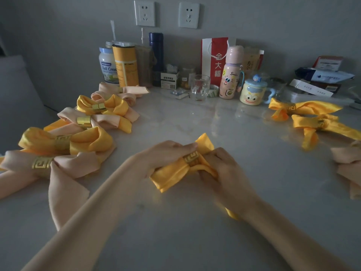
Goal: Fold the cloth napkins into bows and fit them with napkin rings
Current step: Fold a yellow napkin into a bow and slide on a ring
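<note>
As my left grip (168,153) and right grip (220,167) both curl closed around the yellow napkin (172,176), its gold ring (191,158) sits between them. Finished bows (64,142) lie left; ringed napkins (304,109) right seemingly await shaping.

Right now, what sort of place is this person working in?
Probably a home, at a table against the wall: household wall sockets, a Full Cream jar and a cartoon mug beyond the yellow napkin.

Bare forearms (109,202), left hand (166,154), right hand (224,169)
</note>
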{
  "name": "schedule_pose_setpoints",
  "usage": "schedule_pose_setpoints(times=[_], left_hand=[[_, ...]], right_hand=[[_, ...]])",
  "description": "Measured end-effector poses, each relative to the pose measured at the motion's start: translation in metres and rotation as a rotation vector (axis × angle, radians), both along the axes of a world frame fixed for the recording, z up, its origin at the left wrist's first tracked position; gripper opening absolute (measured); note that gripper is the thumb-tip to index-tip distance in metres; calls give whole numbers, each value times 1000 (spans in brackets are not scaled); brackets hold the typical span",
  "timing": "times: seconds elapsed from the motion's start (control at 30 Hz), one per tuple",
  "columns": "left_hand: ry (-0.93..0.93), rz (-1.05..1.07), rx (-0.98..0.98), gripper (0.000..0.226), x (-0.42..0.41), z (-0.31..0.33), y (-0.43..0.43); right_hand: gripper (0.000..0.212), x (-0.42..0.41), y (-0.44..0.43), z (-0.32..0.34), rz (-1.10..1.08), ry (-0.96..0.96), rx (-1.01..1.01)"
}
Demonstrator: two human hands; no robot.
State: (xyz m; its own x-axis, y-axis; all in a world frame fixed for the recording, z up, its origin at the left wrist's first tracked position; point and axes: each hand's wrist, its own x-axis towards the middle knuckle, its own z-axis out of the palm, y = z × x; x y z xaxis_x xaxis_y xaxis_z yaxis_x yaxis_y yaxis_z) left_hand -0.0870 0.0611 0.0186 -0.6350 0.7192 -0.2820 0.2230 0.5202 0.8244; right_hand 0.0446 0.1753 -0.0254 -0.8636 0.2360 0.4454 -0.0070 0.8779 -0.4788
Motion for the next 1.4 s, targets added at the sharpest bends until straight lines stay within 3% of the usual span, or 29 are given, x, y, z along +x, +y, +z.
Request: schedule_pose_setpoints(times=[0.1, 0.17, 0.37, 0.53, 0.63, 0.73, 0.8, 0.87, 0.97, 1.1, 1.17, 1.33, 1.4], left_hand=[[-542, -82, 214, 53, -4, 3, -4], [-673, -134, 314, 50, -3, 3, -5], [-435, 9, 446, 14, -9, -2, -5], [-373, 217, 552, 18, -4, -9, 4], [-111, 365, 593, 22, -1, -12, 9], [226, 412, 548, 30, -1, -15, 8], [319, 416, 549, 32, 1, -15, 7], [327, 398, 588, 29, 9, -13, 9], [303, 262, 662, 26, 24, -10, 12], [143, 190, 699, 25, 30, -4, 11], [40, 236, 681, 22, 27, -3, 11], [-9, 359, 701, 20, 26, -3, 10], [-53, 349, 618, 25, 23, 2, 7]], right_hand=[[23, 1, -3, 7, 136, 19, -32], [21, 3, -6, 7, 164, 22, -20], [28, 0, -10, 7, 20, -63, -62], [26, 2, -16, 12, 13, -213, 65], [34, 1, -20, 14, 40, -214, 43], [52, 4, -22, 16, 112, -191, -155], [45, 6, -21, 15, 152, -154, -416], [24, 5, -19, 16, 113, -132, -599], [50, 1, -21, 23, 80, -211, -651], [34, 5, -18, 36, 136, -357, -1007], [28, 7, -17, 33, 162, -374, -1021], [48, 4, -18, 27, 82, -355, -912], [55, 3, -19, 27, 33, -312, -952]])
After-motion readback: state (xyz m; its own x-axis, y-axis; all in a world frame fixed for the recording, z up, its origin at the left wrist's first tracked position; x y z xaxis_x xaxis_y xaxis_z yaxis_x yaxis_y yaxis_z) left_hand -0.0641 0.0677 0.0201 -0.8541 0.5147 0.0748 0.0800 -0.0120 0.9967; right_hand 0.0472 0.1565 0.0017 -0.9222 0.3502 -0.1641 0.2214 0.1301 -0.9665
